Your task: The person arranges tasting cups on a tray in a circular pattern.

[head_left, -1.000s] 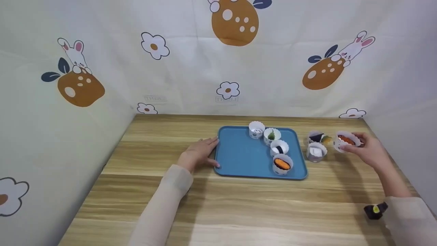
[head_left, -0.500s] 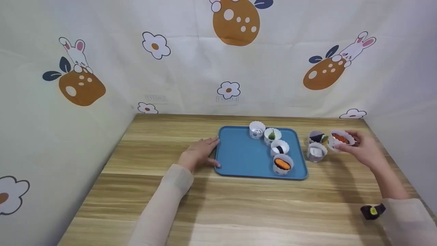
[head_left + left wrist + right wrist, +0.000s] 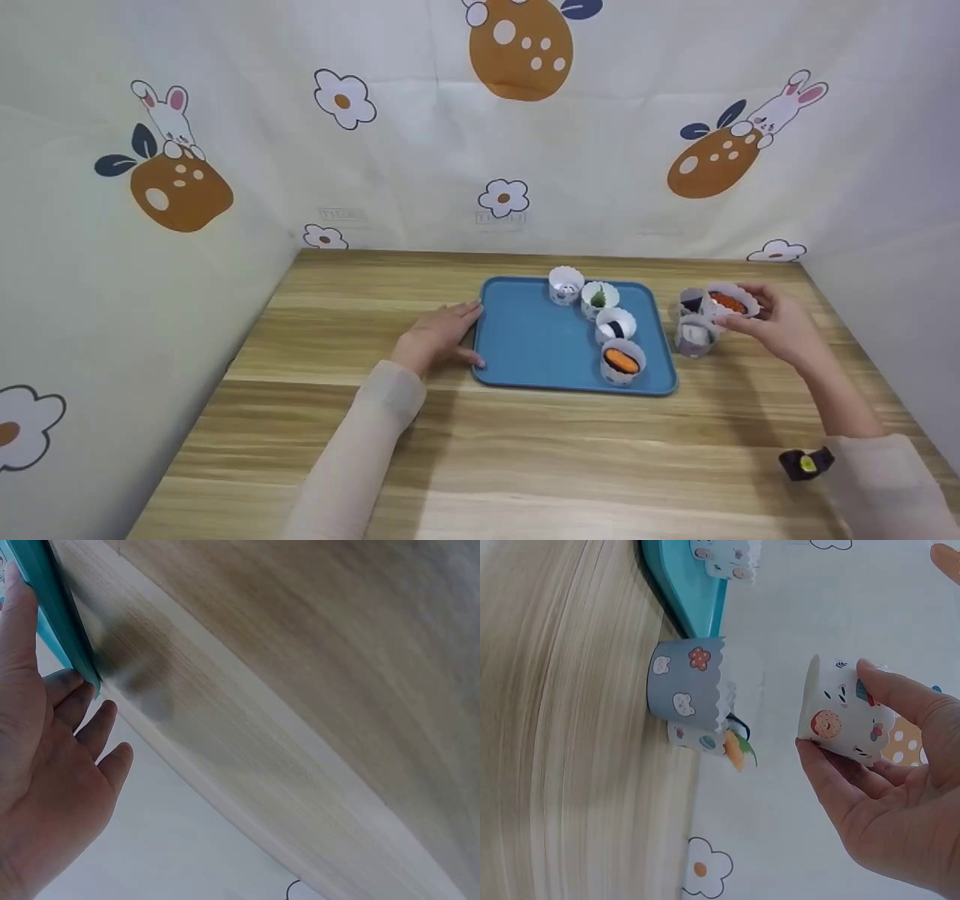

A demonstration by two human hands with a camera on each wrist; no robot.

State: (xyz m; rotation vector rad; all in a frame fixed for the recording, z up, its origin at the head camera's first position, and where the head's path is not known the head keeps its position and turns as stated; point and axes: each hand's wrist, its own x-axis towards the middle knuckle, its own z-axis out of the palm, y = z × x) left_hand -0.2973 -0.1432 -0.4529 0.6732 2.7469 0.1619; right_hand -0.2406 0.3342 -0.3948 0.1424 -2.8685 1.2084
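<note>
From the head view, our right hand (image 3: 776, 324) holds a white paper cup with an orange sushi piece (image 3: 729, 301) lifted above the wooden table (image 3: 525, 450), thumb and fingers pinching its wall; it hangs just right of, and partly over, two cups standing on the table, the nearer grey one (image 3: 694, 335) and one with a dark piece (image 3: 691, 302). The blue tray (image 3: 536, 341) lies to the left of that hand, with four filled cups in a line along its right side, the nearest holding an orange piece (image 3: 622, 361). Our left hand (image 3: 439, 339) lies flat, fingers straight, against the tray's left edge. The left wrist view shows those fingers (image 3: 71, 701) loosely spread, touching the teal rim (image 3: 56, 611). In the right wrist view, the held cup (image 3: 845, 724) is tipped with its mouth toward the tray (image 3: 686, 585), its axis running across the hand, well clear of the grey cup (image 3: 690, 686) between them.
</note>
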